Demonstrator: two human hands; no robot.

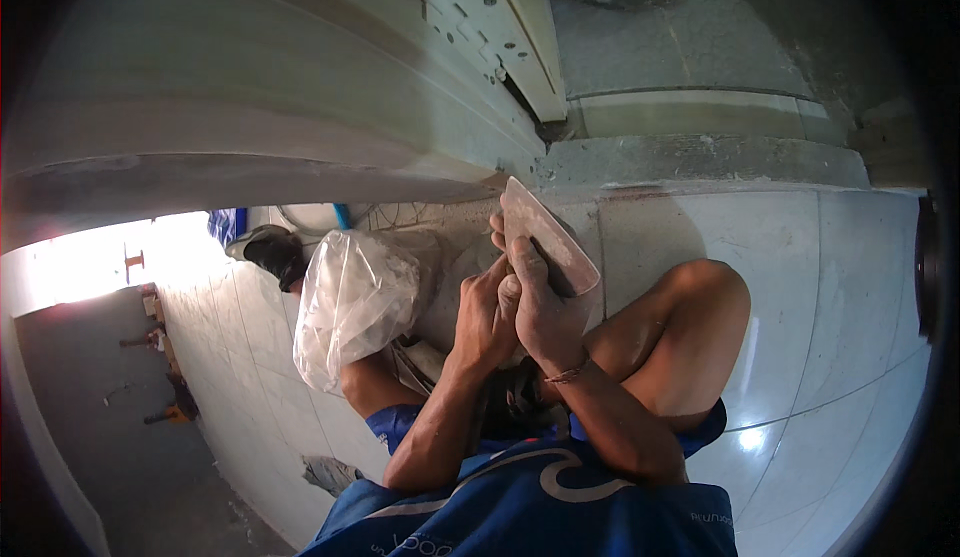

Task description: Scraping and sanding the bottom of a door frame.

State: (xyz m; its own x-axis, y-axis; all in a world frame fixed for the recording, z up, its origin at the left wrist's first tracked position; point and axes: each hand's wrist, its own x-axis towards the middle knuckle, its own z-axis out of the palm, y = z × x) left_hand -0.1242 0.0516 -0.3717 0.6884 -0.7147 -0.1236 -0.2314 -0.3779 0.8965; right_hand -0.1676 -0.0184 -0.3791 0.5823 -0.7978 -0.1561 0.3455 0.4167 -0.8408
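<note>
My right hand (548,312) grips a flat rectangular plate (560,247) with rounded corners, pale and dusty, its thumb lying over the face. The plate is tilted, and fingertips show past its left edge. My left hand (485,319) is closed against the right one, thumb and fingers bent at the plate's lower left; whatever sits between those fingers is hidden. Both hands are dusty and above my crossed legs. A clear plastic bag (355,302), bunched up, lies over my left leg beside the left hand.
A large pale door (300,67) with a metal hinge (475,17) stands close ahead. Beyond its edge runs a raised threshold (700,162). Light floor tiles (780,287) surround me. A crumpled scrap (332,474) lies by my left hip; several tools (170,357) are farther left.
</note>
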